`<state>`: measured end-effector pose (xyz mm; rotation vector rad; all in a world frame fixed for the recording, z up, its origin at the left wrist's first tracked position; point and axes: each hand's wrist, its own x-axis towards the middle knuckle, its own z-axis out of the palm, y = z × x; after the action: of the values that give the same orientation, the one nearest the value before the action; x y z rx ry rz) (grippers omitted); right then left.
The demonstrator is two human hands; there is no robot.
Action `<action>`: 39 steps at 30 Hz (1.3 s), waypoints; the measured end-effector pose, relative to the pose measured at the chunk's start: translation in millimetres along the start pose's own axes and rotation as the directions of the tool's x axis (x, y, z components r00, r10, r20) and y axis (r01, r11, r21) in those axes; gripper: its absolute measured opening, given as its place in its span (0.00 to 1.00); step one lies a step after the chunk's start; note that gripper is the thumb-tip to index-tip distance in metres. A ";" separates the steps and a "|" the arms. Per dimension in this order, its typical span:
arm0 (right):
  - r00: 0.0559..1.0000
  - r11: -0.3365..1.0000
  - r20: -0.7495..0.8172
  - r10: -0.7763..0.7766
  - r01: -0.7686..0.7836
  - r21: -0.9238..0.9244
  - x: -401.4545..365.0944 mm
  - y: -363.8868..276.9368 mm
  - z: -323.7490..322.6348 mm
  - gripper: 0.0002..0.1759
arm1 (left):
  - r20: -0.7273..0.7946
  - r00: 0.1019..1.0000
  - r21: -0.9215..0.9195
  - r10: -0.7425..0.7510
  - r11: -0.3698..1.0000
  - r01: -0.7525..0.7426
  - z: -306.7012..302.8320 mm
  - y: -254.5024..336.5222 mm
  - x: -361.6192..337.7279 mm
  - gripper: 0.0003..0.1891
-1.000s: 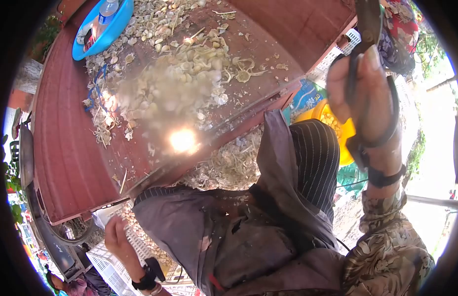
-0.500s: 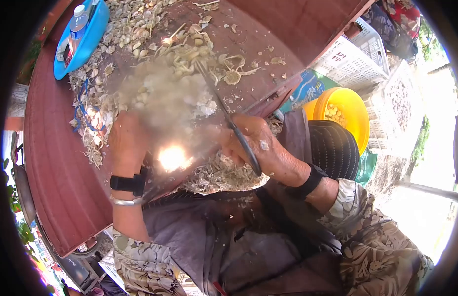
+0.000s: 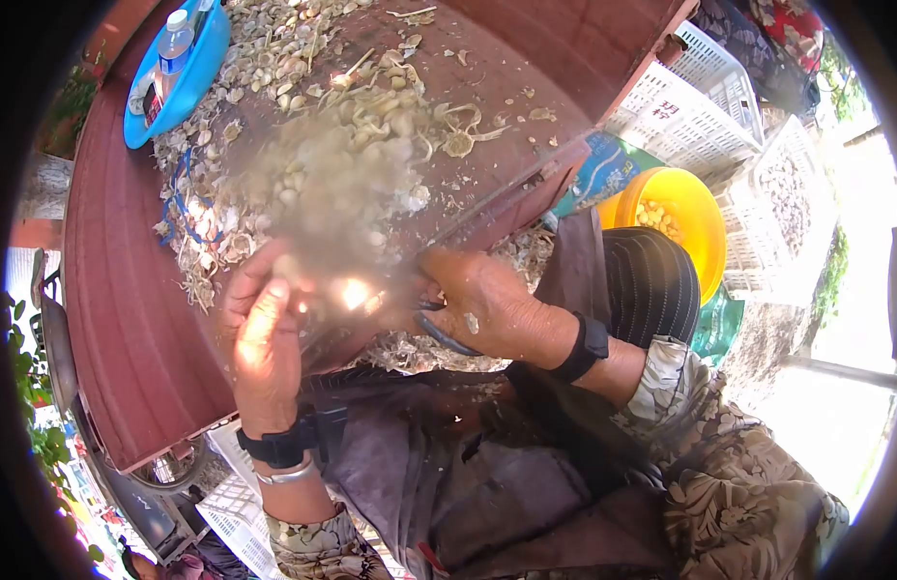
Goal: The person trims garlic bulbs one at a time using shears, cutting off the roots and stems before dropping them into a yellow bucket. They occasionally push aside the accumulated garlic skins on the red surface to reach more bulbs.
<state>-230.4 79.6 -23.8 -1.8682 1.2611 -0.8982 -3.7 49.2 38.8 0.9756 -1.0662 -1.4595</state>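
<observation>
Currently, the right hand (image 3: 502, 304) has its fingers clamped around a dark, curved tool handle (image 3: 445, 334); whether the left hand (image 3: 265, 338) pinches anything cannot be told. Pale, papery garlic cloves (image 3: 332, 159) lie heaped beyond both on the reddish-brown, ribbed table (image 3: 130, 319).

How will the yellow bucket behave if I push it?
The yellow bucket looks round and undented, so it's probably stiff. The loose yellow pieces inside would likely shift or roll. The bucket looks smooth, so it may be slippery.
</observation>
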 end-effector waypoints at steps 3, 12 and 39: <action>0.999 0.999 0.024 -0.023 0.022 0.038 -4.9 -6.8 6.0 0.22 | -0.015 1.000 0.071 0.006 0.997 -0.005 9.9 -6.7 -15.2 0.19; 0.899 0.566 0.313 0.305 -0.436 0.700 -27.3 -60.9 -17.5 0.26 | -0.014 1.000 0.507 0.013 0.862 -0.004 54.3 -18.5 -80.0 0.11; 0.987 0.961 -0.154 0.040 -0.081 -0.266 -37.4 -50.7 -42.2 0.29 | -0.145 0.985 0.384 0.089 0.923 -0.027 46.4 7.4 -4.5 0.06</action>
<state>-253.3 122.2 34.7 -1.9885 1.5919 -0.8789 -45.4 58.6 58.9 1.3008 -1.2749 -1.1218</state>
